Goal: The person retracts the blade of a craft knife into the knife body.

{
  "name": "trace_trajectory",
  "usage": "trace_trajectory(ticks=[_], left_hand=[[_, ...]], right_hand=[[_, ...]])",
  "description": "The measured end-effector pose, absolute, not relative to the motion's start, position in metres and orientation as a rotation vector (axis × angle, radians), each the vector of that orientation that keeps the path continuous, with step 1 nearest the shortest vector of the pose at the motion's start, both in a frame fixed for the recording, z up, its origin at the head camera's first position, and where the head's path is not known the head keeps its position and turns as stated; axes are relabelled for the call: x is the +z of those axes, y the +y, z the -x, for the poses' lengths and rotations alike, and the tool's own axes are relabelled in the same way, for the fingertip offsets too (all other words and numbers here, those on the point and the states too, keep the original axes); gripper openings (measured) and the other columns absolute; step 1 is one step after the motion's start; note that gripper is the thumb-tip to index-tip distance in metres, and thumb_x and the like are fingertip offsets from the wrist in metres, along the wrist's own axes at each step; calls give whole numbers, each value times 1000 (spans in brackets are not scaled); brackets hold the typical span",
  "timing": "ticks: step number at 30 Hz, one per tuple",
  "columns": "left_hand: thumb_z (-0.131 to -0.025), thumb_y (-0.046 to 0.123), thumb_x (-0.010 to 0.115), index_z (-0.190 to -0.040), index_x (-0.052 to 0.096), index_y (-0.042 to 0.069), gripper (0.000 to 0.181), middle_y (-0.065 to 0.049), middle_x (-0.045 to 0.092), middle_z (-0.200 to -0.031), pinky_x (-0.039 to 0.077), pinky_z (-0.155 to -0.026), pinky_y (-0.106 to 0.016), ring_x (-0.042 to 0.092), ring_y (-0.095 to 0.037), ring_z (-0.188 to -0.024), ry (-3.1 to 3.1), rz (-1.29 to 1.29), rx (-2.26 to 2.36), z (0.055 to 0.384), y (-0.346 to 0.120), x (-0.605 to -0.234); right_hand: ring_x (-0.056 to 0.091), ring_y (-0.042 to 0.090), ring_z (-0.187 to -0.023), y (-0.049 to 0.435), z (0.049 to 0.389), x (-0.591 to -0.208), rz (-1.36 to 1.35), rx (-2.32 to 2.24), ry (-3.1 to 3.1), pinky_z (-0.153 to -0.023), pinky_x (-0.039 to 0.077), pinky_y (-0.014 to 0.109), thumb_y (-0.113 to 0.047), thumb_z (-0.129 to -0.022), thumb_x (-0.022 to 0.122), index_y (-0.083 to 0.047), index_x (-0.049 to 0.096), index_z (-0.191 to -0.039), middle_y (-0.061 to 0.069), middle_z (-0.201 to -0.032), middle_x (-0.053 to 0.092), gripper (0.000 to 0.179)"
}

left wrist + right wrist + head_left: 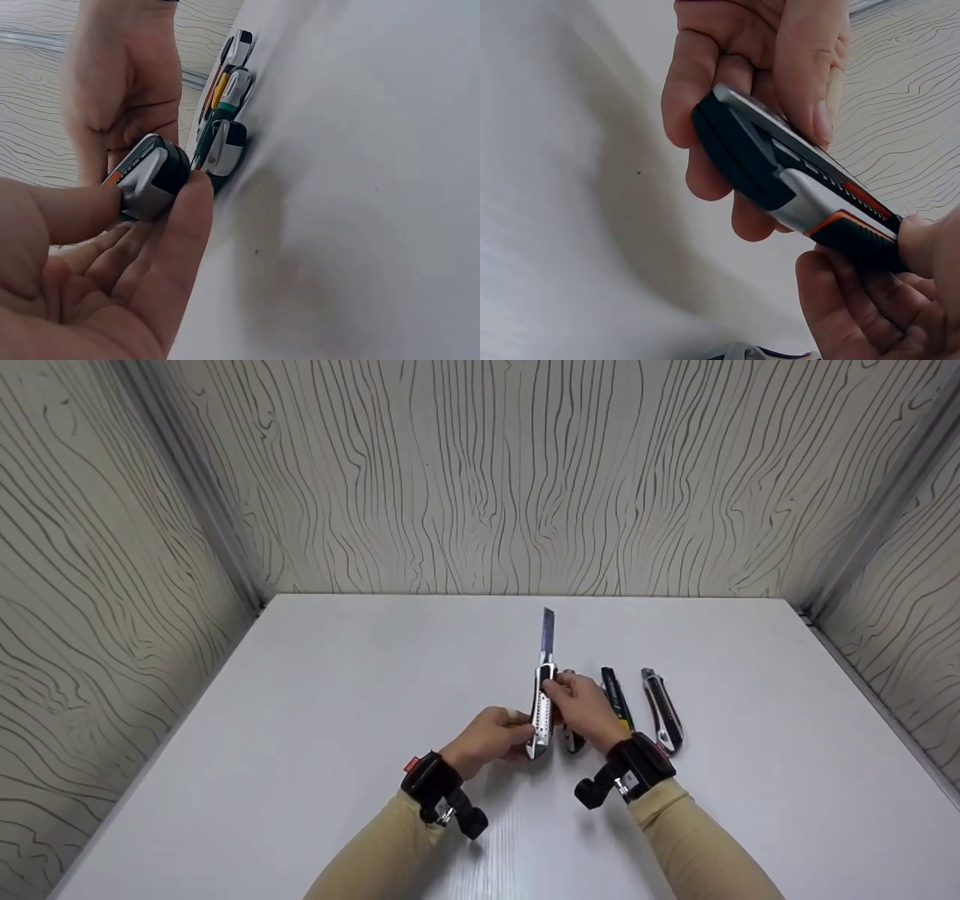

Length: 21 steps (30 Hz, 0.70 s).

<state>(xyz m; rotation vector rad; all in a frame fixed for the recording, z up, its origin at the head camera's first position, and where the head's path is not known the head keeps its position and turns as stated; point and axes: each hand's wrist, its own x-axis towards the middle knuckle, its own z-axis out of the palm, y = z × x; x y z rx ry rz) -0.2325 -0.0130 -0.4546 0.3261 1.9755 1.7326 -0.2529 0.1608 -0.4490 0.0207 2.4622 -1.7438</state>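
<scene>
Both hands hold one utility knife (543, 712) above the table, its long snap-off blade (548, 631) extended and pointing toward the back wall. The left hand (491, 735) grips the rear of the handle, thumb on one side and fingers on the other. Nearer the blade, the right hand (589, 709) pinches the handle, its thumb on the slider side. In the right wrist view the knife's silver, black and orange handle (810, 199) spans both hands. The blade is hidden in both wrist views.
To the right on the white table (337, 675) lie a partly hidden utility knife (574, 741), a black one with yellow (615, 694), and a silver-and-black one (663, 709). Wood-patterned panels (480, 480) wall the back and sides.
</scene>
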Motion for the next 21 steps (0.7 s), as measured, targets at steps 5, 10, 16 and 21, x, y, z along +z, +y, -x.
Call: trace_trajectory(ticks=[5, 10, 16, 21], left_hand=[[-89, 8, 55, -110, 62, -4, 25, -14, 68, -99, 56, -72, -31, 66, -17, -80, 2005, -319, 1750, 231, -12, -454], [-88, 7, 57, -109, 62, -3, 24, -12, 68, -98, 56, -72, -31, 67, -17, -80, 1990, -322, 1785, 229, -10, -455], [-88, 8, 56, -105, 63, -1, 20, -10, 68, -97, 57, -71, -30, 65, -13, -79, 2014, -346, 1780, 226, -9, -458], [-88, 8, 56, -105, 63, -1, 20, -9, 68, -96, 56, -69, -29, 65, -13, -76, 2034, -359, 1770, 226, -11, -463]], right_hand=[[64, 21, -82, 158, 254, -447, -29, -1854, 2328, -73, 54, 32, -31, -96, 46, -2, 54, -117, 11, -95, 64, 37], [63, 19, -86, 154, 258, -445, -98, -2008, 2139, -80, 52, 34, -39, -95, 44, 0, 55, -115, 9, -97, 64, 45], [65, 19, -85, 150, 261, -449, -114, -2200, 1851, -82, 53, 34, -38, -95, 45, 6, 52, -114, 10, -93, 65, 48], [67, 18, -80, 145, 261, -449, -131, -2165, 1942, -78, 55, 32, -41, -94, 45, 6, 54, -110, 10, -90, 67, 51]])
